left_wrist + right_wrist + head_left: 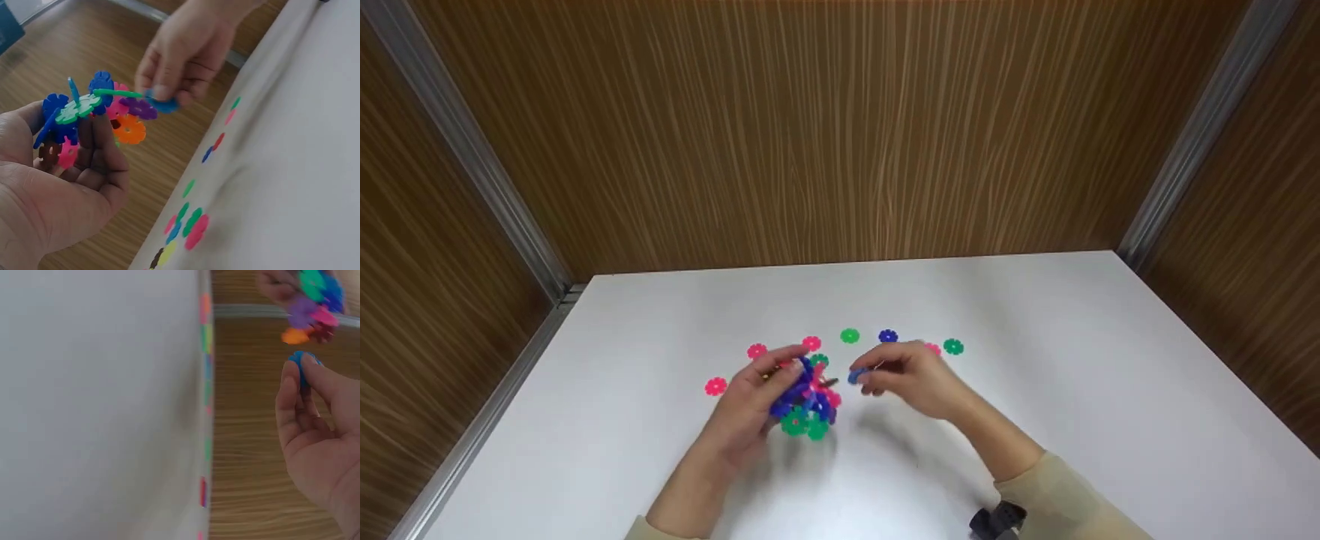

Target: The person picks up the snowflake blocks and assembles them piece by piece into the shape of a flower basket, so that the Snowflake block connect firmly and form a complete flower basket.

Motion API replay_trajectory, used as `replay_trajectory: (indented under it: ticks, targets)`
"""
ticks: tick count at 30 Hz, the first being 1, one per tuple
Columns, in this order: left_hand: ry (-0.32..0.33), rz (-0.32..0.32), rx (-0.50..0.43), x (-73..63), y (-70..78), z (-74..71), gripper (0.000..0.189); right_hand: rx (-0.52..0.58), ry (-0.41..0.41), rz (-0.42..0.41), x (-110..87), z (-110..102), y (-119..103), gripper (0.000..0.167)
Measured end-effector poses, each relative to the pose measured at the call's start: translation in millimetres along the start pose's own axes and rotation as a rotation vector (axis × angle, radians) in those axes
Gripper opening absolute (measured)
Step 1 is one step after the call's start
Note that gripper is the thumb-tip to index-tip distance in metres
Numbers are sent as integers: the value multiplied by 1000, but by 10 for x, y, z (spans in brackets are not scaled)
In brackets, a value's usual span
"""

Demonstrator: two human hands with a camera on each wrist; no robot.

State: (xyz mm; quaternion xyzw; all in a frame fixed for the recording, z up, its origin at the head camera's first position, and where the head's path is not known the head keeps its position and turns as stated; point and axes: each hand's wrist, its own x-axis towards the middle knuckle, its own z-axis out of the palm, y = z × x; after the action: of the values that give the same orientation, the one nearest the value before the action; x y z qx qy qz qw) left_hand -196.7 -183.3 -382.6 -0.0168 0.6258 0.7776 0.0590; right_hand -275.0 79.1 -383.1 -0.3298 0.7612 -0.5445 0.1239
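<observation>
My left hand (750, 397) grips a cluster of interlocked flower-shaped plastic discs (802, 397) in blue, pink, green, purple and orange. Thumb and fingers of my right hand (919, 375) pinch a single blue flower disc (301, 363), just to the right of the cluster. Seen from the right wrist, a small gap parts that disc from the cluster's orange disc (295, 336). From the left wrist, the blue disc (163, 103) overlaps the edge of a purple disc (139, 109). My left palm and fingers hide part of the cluster.
Loose discs lie on the white table (660, 315) in an arc beyond the hands, among them a pink one (715, 386), a light green one (850, 335) and a dark green one (953, 346). Wood-grain panels (840, 135) stand behind and at both sides. A black object (997, 520) is at the right sleeve.
</observation>
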Motion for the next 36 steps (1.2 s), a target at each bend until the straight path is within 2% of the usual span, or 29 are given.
replay_trajectory:
  ticks: [5, 11, 16, 23, 31, 36]
  targets:
    - [-87, -38, 54, 14, -91, 153, 45, 49, 70, -106, -64, -84, -189, 16]
    - [-150, -12, 149, 2, -167, 236, 41, -58, 81, -121, -71, 47, -235, 13]
    - [-164, -11, 203, -3, -190, 272, 38, -25, 67, -96, -98, 82, -182, 15]
    - [-161, -34, 266, 4, -190, 298, 35, -37, 40, -117, -112, 62, -132, 19]
    - [-161, -29, 273, 11, -180, 270, 31, -36, 66, -111, -104, 73, -114, 17]
    - [-154, -65, 294, 4, -179, 271, 45, -40, 92, -104, -116, 93, -88, 17]
